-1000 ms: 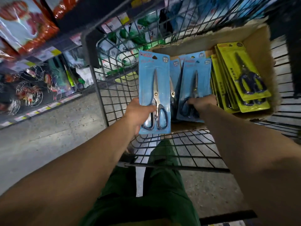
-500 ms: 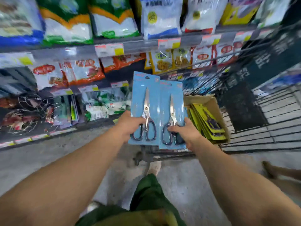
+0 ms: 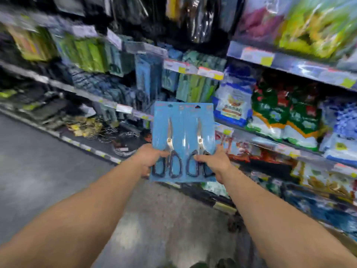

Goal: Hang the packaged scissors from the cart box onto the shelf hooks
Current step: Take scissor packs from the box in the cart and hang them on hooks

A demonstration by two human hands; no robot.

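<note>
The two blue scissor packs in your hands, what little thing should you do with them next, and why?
Probably lift them up and forward toward the hanging blue packs. The left hand grips the left scissors pack and the right hand grips the right scissors pack, side by side, well short of the shelf. The hooks themselves are too blurred to pick out.

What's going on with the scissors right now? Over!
Left hand grips one blue scissors pack, right hand grips the other pack. Both upright, side by side, facing blurred shelves. Not hung yet. Nothing blocking.
</note>
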